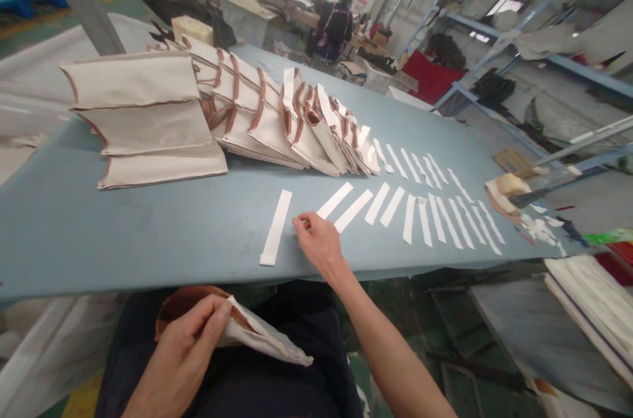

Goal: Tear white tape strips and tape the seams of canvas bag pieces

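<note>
My left hand (185,349) pinches the open edge of a beige fabric pouch (262,335) with a brown lining, held over my lap below the table edge. Above the table, my right hand (319,243) has its fingers curled together, with nothing visible between them. Just left of it lies a single white strip (277,227), one end folded over. Another white strip (337,199) is partly covered by the hand. Farther right, several more white strips (409,220) lie in two rows.
Beige pieces with brown edging (148,121) are stacked and fanned along the far side of the blue-grey table (198,233). A yellowish block (512,185) sits at the right end beside scraps. Shelving (494,32) stands at right; a person (333,29) sits farther back.
</note>
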A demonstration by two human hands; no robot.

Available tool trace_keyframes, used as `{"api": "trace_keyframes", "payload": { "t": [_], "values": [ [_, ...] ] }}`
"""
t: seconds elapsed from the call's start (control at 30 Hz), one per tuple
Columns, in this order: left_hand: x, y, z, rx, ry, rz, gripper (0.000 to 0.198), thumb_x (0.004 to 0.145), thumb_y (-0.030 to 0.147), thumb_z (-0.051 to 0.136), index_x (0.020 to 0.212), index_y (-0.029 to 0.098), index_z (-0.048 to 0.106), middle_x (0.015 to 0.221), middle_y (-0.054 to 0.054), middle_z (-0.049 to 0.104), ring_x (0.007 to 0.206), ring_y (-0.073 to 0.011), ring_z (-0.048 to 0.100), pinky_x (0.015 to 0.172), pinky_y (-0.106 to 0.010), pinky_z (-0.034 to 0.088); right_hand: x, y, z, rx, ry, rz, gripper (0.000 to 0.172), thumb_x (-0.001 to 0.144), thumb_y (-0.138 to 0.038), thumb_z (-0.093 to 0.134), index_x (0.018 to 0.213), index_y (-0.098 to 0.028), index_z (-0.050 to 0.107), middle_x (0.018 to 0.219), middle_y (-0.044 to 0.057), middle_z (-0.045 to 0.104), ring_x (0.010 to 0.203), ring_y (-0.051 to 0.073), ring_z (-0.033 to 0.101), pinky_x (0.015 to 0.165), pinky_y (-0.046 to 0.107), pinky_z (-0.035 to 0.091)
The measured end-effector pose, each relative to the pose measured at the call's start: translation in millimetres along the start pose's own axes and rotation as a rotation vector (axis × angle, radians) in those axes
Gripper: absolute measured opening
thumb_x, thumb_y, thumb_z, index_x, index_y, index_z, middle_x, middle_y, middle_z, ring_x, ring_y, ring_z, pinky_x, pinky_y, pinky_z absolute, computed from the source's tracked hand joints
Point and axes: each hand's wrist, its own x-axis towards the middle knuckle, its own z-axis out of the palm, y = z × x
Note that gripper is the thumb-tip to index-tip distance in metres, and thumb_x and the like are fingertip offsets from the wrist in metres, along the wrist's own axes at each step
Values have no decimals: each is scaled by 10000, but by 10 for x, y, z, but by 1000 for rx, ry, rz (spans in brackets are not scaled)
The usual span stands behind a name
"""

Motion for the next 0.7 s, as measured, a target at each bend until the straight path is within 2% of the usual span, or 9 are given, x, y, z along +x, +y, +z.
{"api": "trace_keyframes", "payload": {
  "t": [0.1,0.17,0.27,0.33,0.43,0.57,0.63,0.7],
  "values": [
    [12,4,6,7,-7,20,503,997,630,548,722,238,702,696,-4,692,690,-211,653,635,-233,550,380,-219,36,-85,17,64,379,1028,-467,646,1129,-123,768,1086,205,813,1114,358,753,947,421,523],
    [12,-2,-3,6,-20,27,503,997,636,546,738,239,717,698,-6,702,687,-213,662,638,-235,557,572,-331,94,-116,16,91,342,1012,-388,683,1123,-72,754,1156,271,781,1142,382,740,954,434,519],
    [-13,-16,-29,6,-38,25,514,997,652,540,761,237,731,713,-11,724,700,-216,671,655,-237,562,692,-388,186,-102,9,85,219,1017,-252,655,1115,-76,740,1209,272,761,1166,357,728,967,418,507],
    [-42,-25,-49,6,-28,5,514,1012,639,528,771,235,734,731,-13,739,710,-214,674,679,-241,562,664,-354,229,-52,13,58,187,1035,-228,603,1078,-103,735,1205,242,763,1174,331,716,979,408,495],
    [-81,-44,-81,16,-33,5,524,1043,611,486,784,229,734,752,-15,747,711,-208,678,687,-243,547,516,-256,256,90,20,-1,205,1056,-286,548,1029,-156,704,1151,162,773,1145,270,704,977,374,495],
    [-88,-91,-140,56,-61,30,540,1057,616,448,821,225,737,764,-19,749,721,-207,692,692,-239,543,225,-164,184,355,-35,-82,338,1075,-488,411,1025,-211,598,1055,79,765,1001,182,712,824,281,570],
    [-80,-121,-170,63,-49,44,539,1049,629,454,834,231,745,782,-14,763,729,-204,707,697,-229,552,62,-144,94,623,-132,-110,463,1022,-672,377,987,-239,540,1007,68,746,887,174,699,696,267,588],
    [-78,-153,-194,72,16,56,527,1026,649,489,821,240,750,790,-4,775,718,-199,718,679,-217,564,-102,-133,-4,993,-269,-107,591,870,-854,485,920,-266,489,931,53,706,763,174,645,575,271,567]
  ]
}}
